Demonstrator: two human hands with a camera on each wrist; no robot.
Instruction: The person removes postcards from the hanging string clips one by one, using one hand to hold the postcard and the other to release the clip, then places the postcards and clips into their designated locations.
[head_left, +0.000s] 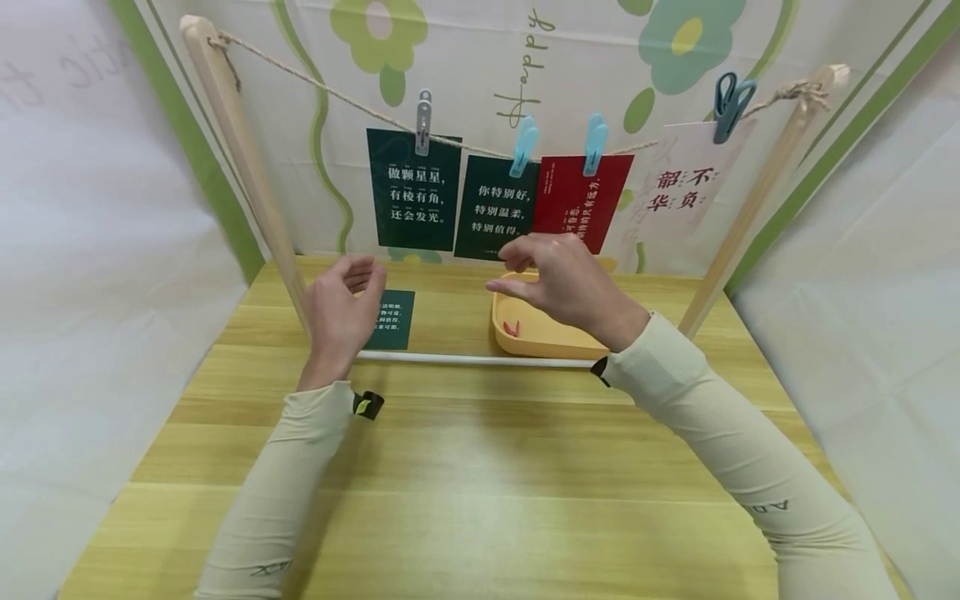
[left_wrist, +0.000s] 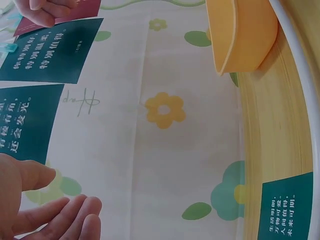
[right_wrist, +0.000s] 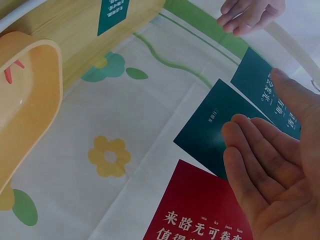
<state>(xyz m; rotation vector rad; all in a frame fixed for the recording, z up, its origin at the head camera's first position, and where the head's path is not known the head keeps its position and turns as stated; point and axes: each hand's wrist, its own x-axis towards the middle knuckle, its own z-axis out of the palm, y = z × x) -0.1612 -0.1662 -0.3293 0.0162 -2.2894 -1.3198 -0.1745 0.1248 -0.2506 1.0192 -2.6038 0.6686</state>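
Both hands are raised and hold nothing. My left hand (head_left: 343, 312) hovers over a green card (head_left: 396, 321) lying on the table, thumb apart from bent, relaxed fingers. My right hand (head_left: 566, 283) is in front of the hanging cards, above a yellow tray (head_left: 555, 337) with a red clip (head_left: 512, 329) in it. From a rope (head_left: 330, 90) hang a dark green card (head_left: 415, 192) under a grey clip (head_left: 423, 123), a second green card (head_left: 491, 208) and a red card (head_left: 585, 196) under light blue clips, and a pale card (head_left: 690, 179) under a dark blue clip (head_left: 730, 107).
Wooden posts stand at the left (head_left: 247, 167) and right (head_left: 761, 204), with a white bar (head_left: 480, 360) low between them. Behind hangs a flowered cloth (head_left: 480, 50). The wooden table (head_left: 480, 483) extends toward the body.
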